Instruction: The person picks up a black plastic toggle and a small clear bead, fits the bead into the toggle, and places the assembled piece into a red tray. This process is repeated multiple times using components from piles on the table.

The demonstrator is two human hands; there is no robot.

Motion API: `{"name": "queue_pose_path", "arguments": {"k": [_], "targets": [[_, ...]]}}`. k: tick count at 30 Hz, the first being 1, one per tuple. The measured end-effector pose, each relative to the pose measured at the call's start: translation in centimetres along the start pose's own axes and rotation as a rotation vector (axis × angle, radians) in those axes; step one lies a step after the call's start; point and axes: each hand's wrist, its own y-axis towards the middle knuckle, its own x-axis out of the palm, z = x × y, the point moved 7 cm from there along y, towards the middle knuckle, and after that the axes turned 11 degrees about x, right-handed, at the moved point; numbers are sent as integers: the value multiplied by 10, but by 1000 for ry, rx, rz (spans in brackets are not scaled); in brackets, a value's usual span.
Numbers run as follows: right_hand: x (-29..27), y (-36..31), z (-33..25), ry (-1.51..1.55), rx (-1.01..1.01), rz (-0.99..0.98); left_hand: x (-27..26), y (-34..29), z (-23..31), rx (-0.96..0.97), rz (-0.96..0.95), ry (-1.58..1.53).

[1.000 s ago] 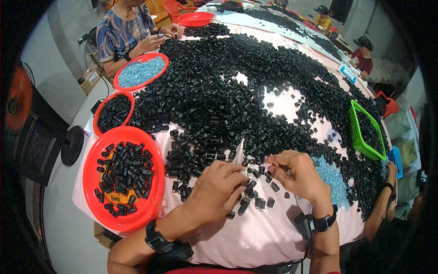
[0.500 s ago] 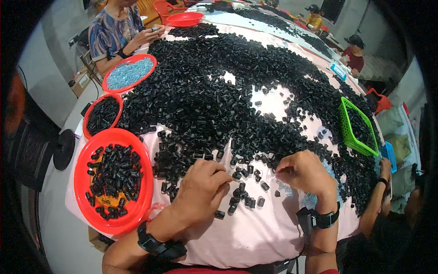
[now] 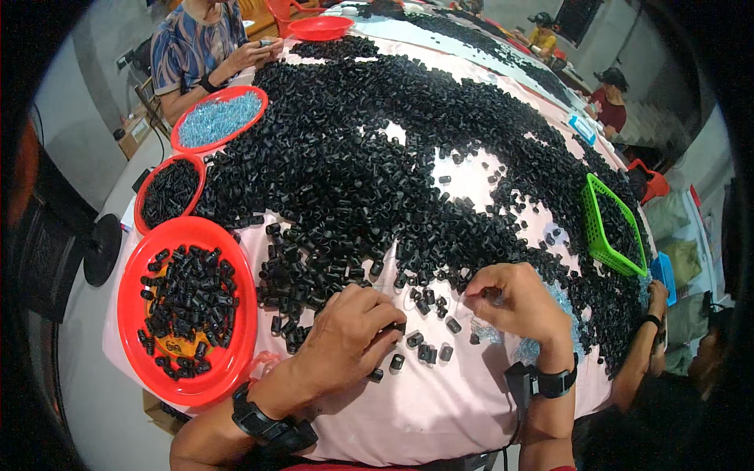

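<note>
My left hand (image 3: 351, 336) is closed at the near edge of a heap of small black plastic cylinders (image 3: 338, 196). A black cylinder (image 3: 399, 326) shows at its thumb and fingertips. Across a short gap, my right hand (image 3: 518, 302) is curled in a pinch, its fingertips pointing left. Whatever those fingertips hold, if anything, is too small to make out. Several loose cylinders (image 3: 453, 325) lie on the pink cloth between and below the hands. Next to my right hand is a patch of small clear, bluish pieces (image 3: 554, 306).
On the left stand a large red basin (image 3: 129, 314) of black parts, a smaller red basin (image 3: 141, 206) of dark pieces and a red tray (image 3: 179, 141) of clear bluish pieces. A green basket (image 3: 609, 257) stands right. Co-workers sit at upper left, far right and near right.
My left hand has come slightly nearer to me, and a black cylinder now shows at its fingertips. My right hand has shifted a little left, still pinched. The whole view has moved slightly.
</note>
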Motion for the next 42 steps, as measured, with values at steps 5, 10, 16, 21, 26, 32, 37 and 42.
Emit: {"name": "queue_pose_path", "arguments": {"k": [5,10,16,21,26,32,37,42], "targets": [[6,2,-9,115,60,-61,-3,-4,-3,11,71,-34],[28,3,-16,217,-62,-62,2,4,9,136,67,121],[23,-5,-28,484,-28,-128,-5,14,9,40,156,-93],[27,-7,-30,678,4,-170,2,24,7,-122,169,-245],[25,-6,-30,709,-10,-233,1,25,15,-15,158,-161],[15,-12,-37,554,-112,-190,14,16,2,-306,57,-414],[6,-6,-15,205,27,-134,5,0,-26,-475,215,-619],[2,-9,-42,205,-144,59,13,6,-8,-336,87,-490]]}}
